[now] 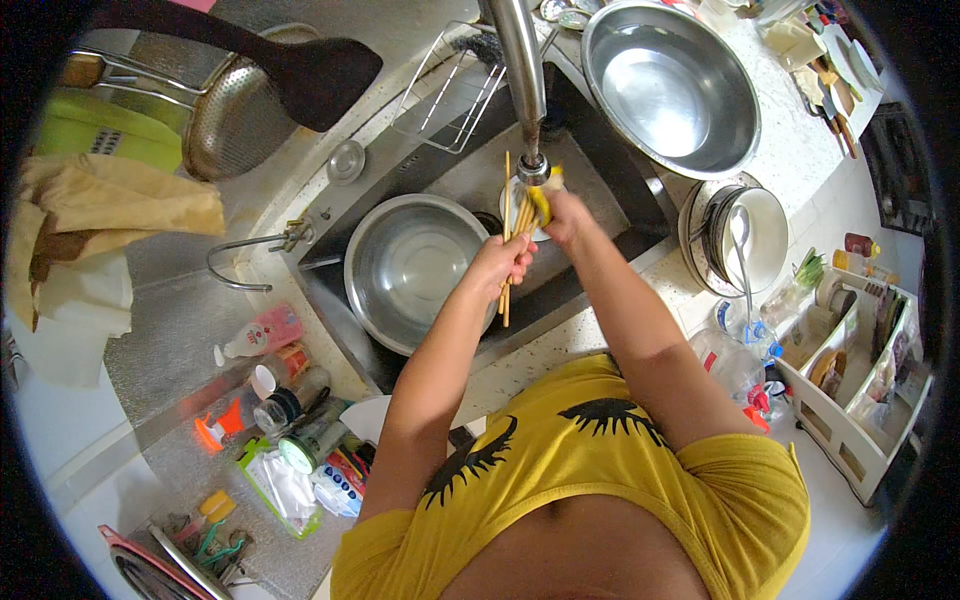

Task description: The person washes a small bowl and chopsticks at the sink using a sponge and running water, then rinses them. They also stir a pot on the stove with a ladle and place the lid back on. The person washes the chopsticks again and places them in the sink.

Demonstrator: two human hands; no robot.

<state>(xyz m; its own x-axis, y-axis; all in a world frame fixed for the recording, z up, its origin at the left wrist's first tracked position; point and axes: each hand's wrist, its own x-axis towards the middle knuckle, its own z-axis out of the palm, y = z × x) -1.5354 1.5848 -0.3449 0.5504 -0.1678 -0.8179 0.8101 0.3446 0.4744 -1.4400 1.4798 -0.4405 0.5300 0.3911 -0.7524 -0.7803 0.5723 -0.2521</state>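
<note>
My left hand [501,262] grips a bundle of wooden chopsticks [508,202] over the dark kitchen sink [517,300]. At the bundle's far end, my right hand [570,217] holds a yellow cleaning cloth or sponge [538,206] against the sticks; its exact kind is blurred. Right above both hands hangs the metal faucet [529,97]. Behind the chopsticks a white bowl or dish [514,193] shows in part. To the left, a stainless steel basin [418,270] sits in the sink, partly hidden by my left forearm.
A large steel basin [667,90] stands on the right counter, near stacked bowls [765,247] with a ladle [740,225]. A wire rack [450,94] spans the sink's far side. Bottles and jars [289,405] crowd the left. A black spatula [322,82] hangs at upper left.
</note>
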